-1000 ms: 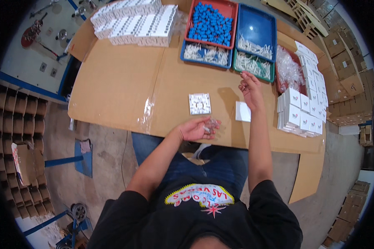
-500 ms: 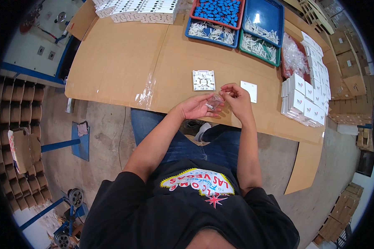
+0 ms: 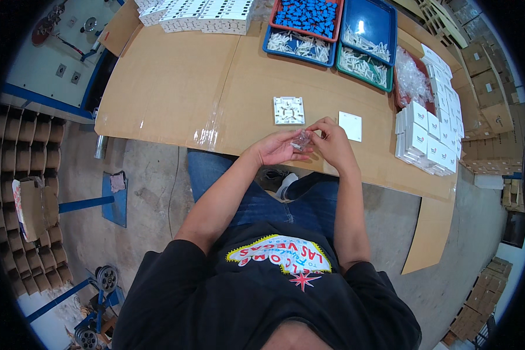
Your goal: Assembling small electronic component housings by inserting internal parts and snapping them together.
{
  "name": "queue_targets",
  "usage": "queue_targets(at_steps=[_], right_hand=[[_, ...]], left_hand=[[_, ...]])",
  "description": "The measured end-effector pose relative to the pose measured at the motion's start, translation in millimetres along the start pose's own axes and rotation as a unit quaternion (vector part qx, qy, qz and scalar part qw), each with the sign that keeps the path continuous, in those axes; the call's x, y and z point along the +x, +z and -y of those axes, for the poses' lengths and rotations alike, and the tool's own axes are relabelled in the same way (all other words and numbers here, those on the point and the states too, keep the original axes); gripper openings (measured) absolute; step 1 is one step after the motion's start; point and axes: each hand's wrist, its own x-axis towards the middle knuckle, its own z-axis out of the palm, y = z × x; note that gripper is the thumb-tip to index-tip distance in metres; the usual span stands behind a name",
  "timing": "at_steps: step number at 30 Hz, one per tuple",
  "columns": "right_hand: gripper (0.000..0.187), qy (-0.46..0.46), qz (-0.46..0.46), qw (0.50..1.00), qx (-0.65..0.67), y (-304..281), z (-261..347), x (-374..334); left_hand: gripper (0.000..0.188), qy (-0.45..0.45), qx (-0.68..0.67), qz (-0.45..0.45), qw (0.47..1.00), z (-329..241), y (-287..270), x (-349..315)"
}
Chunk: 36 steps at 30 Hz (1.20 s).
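Observation:
A small clear plastic bag [image 3: 300,142] with small parts inside lies across the fingers of my left hand [image 3: 275,148], palm up and fingers partly curled. My right hand [image 3: 330,142] pinches the bag's right end between thumb and fingertips. Just beyond my hands, a white square plastic housing [image 3: 289,111] lies flat on the cardboard-covered table, its moulded inside facing up. To the right of my right hand rests a flat white square cover [image 3: 350,126]. What exactly the bag contains is too small to make out.
Trays of blue parts [image 3: 306,17] and white slim parts [image 3: 297,46] stand at the back, beside a blue tray [image 3: 370,23] over a green one [image 3: 364,70]. A red bin of clear bags [image 3: 413,79] and stacked white boxes [image 3: 429,140] line the right side. More white boxes [image 3: 207,17] fill the back left.
The bag looks more bunched up between my hands. My hands stay in nearly the same place, and the view has shifted slightly.

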Motion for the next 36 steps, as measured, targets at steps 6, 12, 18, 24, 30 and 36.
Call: queue_targets(at_steps=[6,12,18,24,30,36], right_hand=[[0.025,-0.029,-0.008,0.999,0.037,3.6,-4.9,-1.5],[0.033,-0.038,0.013,0.999,0.035,13.2,-6.5,0.2],[0.034,-0.048,0.075,0.996,0.015,25.8,-13.6,3.2],[0.033,0.037,-0.011,0.984,0.175,9.1,-5.3,28.2],[0.021,-0.061,-0.083,0.993,0.056,-11.2,-26.3,103.8],[0.02,-0.089,-0.169,0.975,-0.113,-22.5,-36.4,196.2]], left_hand=[[0.04,0.006,-0.006,0.005,1.0,-0.2,-2.7,-0.6],[0.04,0.013,-0.005,0.021,1.0,2.7,-4.7,-0.3],[0.036,0.044,0.013,-0.025,0.999,2.3,12.9,-2.5],[0.048,0.001,-0.001,0.009,1.0,-1.8,-5.5,-0.6],[0.054,-0.004,-0.003,0.005,1.0,-4.9,5.5,2.7],[0.053,-0.017,-0.016,0.022,0.999,-4.5,-1.3,7.9]])
